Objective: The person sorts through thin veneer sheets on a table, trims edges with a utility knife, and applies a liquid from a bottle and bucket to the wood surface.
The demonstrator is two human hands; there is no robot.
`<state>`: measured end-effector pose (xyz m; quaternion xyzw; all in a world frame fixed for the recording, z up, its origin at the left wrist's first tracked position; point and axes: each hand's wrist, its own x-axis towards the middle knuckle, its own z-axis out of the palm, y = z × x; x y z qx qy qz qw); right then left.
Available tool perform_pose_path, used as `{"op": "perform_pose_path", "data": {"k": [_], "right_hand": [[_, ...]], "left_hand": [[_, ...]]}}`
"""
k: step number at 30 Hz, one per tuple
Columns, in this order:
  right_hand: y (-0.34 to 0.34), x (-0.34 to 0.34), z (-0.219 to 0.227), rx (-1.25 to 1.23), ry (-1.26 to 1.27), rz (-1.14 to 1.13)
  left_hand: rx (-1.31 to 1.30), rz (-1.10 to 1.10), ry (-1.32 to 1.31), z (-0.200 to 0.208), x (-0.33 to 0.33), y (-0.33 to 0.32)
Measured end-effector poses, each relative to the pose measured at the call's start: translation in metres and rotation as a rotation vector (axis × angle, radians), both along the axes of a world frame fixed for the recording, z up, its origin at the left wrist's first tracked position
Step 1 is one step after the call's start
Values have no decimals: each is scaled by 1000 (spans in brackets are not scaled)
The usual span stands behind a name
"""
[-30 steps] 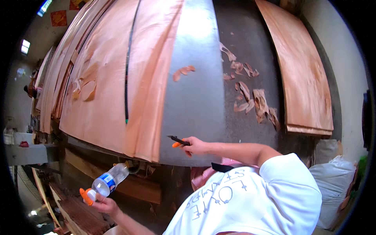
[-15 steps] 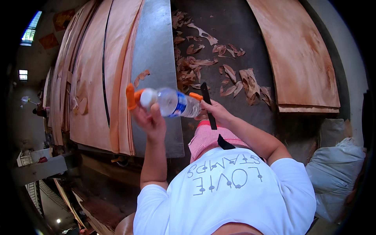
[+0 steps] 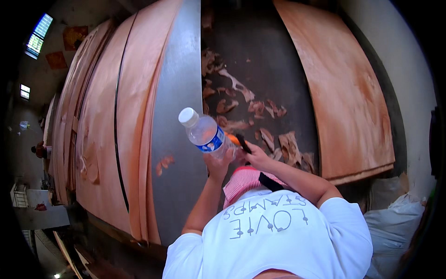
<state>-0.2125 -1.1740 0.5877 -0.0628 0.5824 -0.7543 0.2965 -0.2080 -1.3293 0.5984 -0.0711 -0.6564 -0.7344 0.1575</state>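
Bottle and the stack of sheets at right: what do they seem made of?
Bottle: probably clear plastic, glossy, judging by its see-through walls and highlights; the white cap looks like opaque plastic. Stack of sheets: likely wood veneer or thin board, smooth, with swirling grain and layered edges.

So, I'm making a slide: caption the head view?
Left hand on a clear capped bottle, right hand holding a black tool, wooden sheets nearby.

Over on the right, a bulging white sack (image 3: 392,228) slumps; far left, two windows (image 3: 39,36) glow beside reddish square posters (image 3: 56,60)
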Motion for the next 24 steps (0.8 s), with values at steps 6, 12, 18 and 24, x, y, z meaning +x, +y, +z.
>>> {"op": "perform_pose_path", "data": {"k": [6,12,18,24], "right_hand": [[41,-97,-33,170,233,69],[92,-194,-53,148,-119,-13],[110,-360,-74,139,-139,24],[108,-516,-73,151,-139,140]], "left_hand": [[-164,69,41,44,-99,-62],[-372,446,274,142,-202,-171],[-727,789,507,372,-302,-228],[-1204,1196,-41,568,-414,-222]]}}
